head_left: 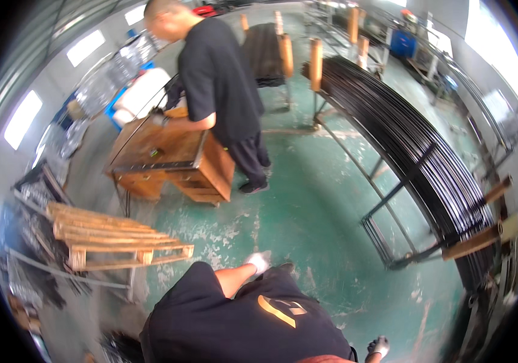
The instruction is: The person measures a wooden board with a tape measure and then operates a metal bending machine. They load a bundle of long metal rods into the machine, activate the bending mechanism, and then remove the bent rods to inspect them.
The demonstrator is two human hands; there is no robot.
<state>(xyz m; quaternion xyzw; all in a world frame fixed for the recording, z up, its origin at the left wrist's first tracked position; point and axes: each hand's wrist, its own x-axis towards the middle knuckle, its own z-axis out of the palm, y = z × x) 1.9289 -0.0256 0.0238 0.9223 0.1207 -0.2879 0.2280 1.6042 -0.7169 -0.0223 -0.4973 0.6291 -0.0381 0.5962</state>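
My left hand, in a whitish glove, reaches forward in front of my dark shirt. It is blurred, so its fingers cannot be made out, and I see nothing in it. Low at the right hangs my right hand, in a pale glove with dark parts. Its fingers are too small to read, and no held thing shows. Both hands are over the green floor, apart from the furniture. Ahead to the left, a co-worker in dark clothes bends over a wooden desk, a gloved hand near a long thin dark rod.
A wooden pallet sits at the left on a metal frame. Along the right, a long rack carries many black rods, with a bar sticking out toward me. Another stack of dark rods stands farther back, between wooden posts.
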